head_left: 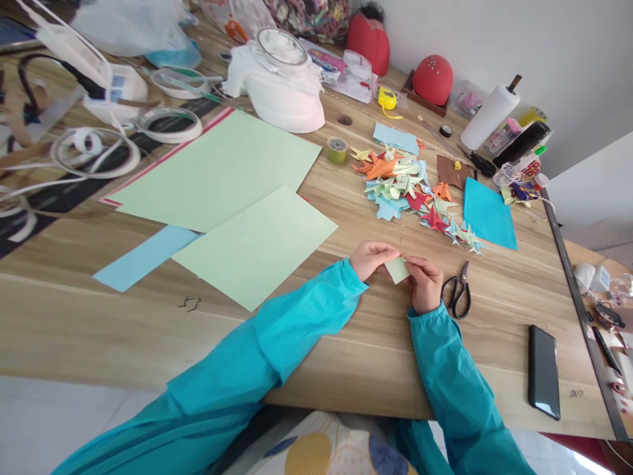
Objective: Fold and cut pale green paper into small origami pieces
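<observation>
A small pale green paper square [397,270] is held up between my two hands, just above the wooden table. My left hand [370,258] pinches its upper left edge with thumb and fingers. On the other side, my right hand [424,280] grips the paper's right edge. Black-handled scissors [459,293] lie on the table right beside my right hand, blades pointing away from me. Beyond the hands spreads a pile of folded paper cranes [395,178] in orange, red, green, yellow and blue.
Large light green sheets [257,247] and a blue paper strip [143,258] lie to the left. A turquoise sheet [489,212] sits at the right, a black phone [542,371] near the front edge. Farther back are a spool [337,152], a yellow tape measure [387,99] and coiled tape rolls [168,124].
</observation>
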### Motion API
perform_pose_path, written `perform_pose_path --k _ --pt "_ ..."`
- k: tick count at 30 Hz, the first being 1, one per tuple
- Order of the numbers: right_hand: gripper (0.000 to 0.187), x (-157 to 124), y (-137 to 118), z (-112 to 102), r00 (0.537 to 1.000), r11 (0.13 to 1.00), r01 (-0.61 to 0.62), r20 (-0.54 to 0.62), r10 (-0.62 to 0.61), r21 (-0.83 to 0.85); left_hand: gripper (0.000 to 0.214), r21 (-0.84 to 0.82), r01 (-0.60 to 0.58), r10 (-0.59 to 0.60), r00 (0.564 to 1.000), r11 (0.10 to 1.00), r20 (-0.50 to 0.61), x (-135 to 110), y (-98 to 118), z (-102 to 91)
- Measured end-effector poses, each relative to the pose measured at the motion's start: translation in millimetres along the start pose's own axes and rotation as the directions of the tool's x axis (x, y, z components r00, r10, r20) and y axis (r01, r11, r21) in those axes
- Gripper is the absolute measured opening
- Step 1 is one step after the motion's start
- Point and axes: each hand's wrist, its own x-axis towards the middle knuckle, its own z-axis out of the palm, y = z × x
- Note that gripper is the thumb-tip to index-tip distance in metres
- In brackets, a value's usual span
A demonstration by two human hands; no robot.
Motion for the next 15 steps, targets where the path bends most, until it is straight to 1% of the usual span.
perform_pose_path --k 4,8,15 --pt "0.015 -1.4 -1.8 0.5 1.0 0.999 0.001 0.02 0.0 -0.048 0.03 0.125 -0.078 0.082 0.996 0.989 -0.022 -0.6 0.5 2.4" --pt "0.028 -1.2 -3.1 -0.8 0.998 0.999 -0.025 0.059 0.027 -0.029 0.037 0.111 -0.099 0.1 0.995 0.989 -0.003 -1.0 -0.4 3.6" --pt "0.023 -0.1 -2.8 -2.2 0.996 0.999 -0.036 0.082 0.037 -0.016 0.036 0.11 -0.099 0.103 0.994 0.989 -0.027 -1.2 -3.3 3.1"
